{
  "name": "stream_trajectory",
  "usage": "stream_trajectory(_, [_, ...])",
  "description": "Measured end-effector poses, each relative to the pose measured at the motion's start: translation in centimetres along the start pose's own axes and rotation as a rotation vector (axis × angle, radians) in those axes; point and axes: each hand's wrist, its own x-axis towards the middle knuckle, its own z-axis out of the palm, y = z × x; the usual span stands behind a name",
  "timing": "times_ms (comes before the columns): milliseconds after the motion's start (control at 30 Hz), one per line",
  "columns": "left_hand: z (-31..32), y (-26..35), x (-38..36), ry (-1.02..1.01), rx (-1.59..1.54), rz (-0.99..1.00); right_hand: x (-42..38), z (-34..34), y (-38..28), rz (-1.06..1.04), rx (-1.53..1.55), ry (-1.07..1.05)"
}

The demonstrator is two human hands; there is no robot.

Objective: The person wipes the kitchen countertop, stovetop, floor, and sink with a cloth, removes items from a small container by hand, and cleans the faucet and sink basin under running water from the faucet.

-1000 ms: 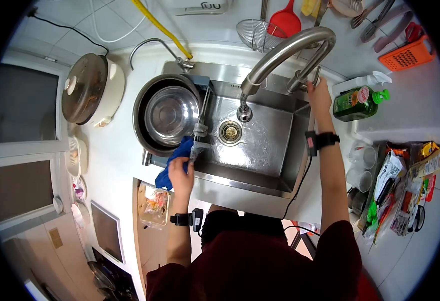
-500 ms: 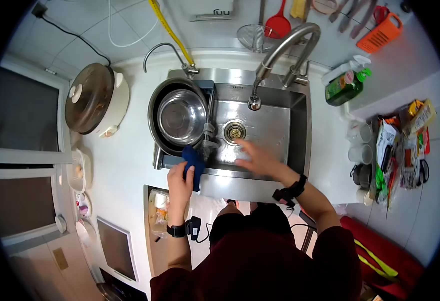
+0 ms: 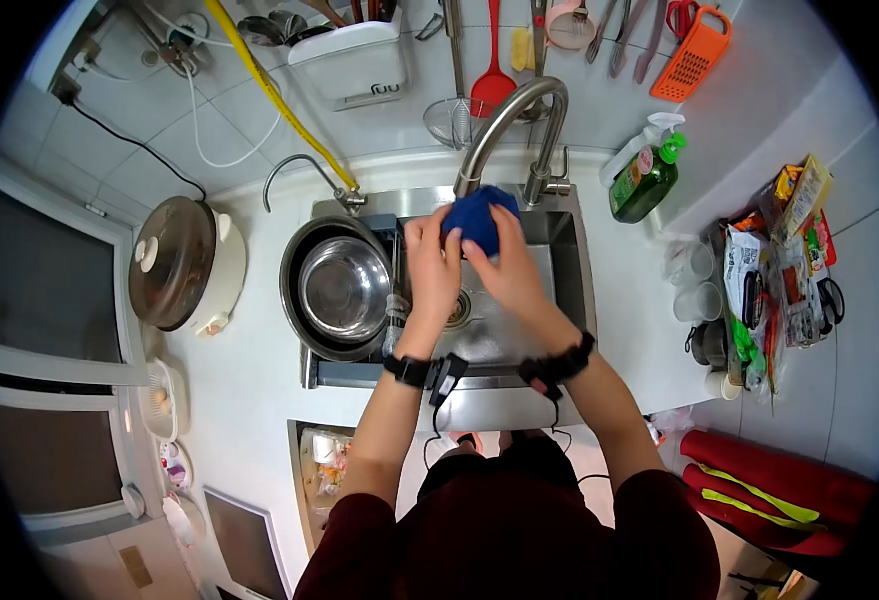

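Observation:
A dark blue cloth [image 3: 477,217] is bunched up between my two hands over the sink [image 3: 571,270]. My left hand [image 3: 433,258] grips its left side with bent fingers. On the other side, my right hand [image 3: 507,262] has its fingers pressed against the cloth. The curved metal faucet [image 3: 504,110] comes down right at the cloth, and its spout end is hidden behind it. Part of the drain [image 3: 458,309] shows between my forearms. Whether water is running cannot be seen.
Left of the basin, a steel bowl [image 3: 344,290] sits inside a larger dark pot [image 3: 292,275]. A lidded electric cooker [image 3: 184,265] stands farther left. Green soap bottle [image 3: 645,180], cups [image 3: 697,300] and packets line the right side. Utensils such as a red spatula [image 3: 493,85] hang behind.
My left hand has carried the blue cloth from the sink's front-left edge up to the faucet. My right hand has moved up and joined it on the cloth. The view has shifted slightly.

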Motion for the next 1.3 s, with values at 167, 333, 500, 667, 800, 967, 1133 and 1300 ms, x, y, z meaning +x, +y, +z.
stream_trajectory(167, [3.1,-4.0,-1.6,-0.119,-0.136,-0.114,0.7,3.3,4.5,0.319,0.427,-0.389])
stream_trajectory(333, [4.2,-5.2,-5.1,-0.069,-0.212,-0.218,-3.3,4.4,6.3,0.116,0.253,-0.29])
stream_trajectory(500, [5.1,-6.5,-7.7,0.04,-0.249,-0.319,-4.1,3.9,5.7,0.148,0.243,-0.263])
stream_trajectory(667, [5.5,-6.9,-11.2,-0.153,-0.038,-0.462,-7.6,3.0,8.3,0.382,0.337,-0.364])
stream_trajectory(800, [5.6,-8.6,-14.0,-0.434,-0.041,-0.439,-9.0,1.1,12.3,0.646,0.259,-0.242])
stream_trajectory(967, [4.1,-6.5,-12.2,-0.592,-0.074,-0.487,-2.0,-1.4,15.6,0.353,0.094,-0.101])
stream_trajectory(1133, [3.6,-7.3,-12.2,-0.516,-0.041,-0.533,6.6,5.9,18.6,0.007,-0.065,-0.309])
stream_trajectory(1300, [3.0,-7.7,-13.1,-0.514,0.008,-0.616,7.1,15.3,21.0,-0.224,-0.283,-0.405])
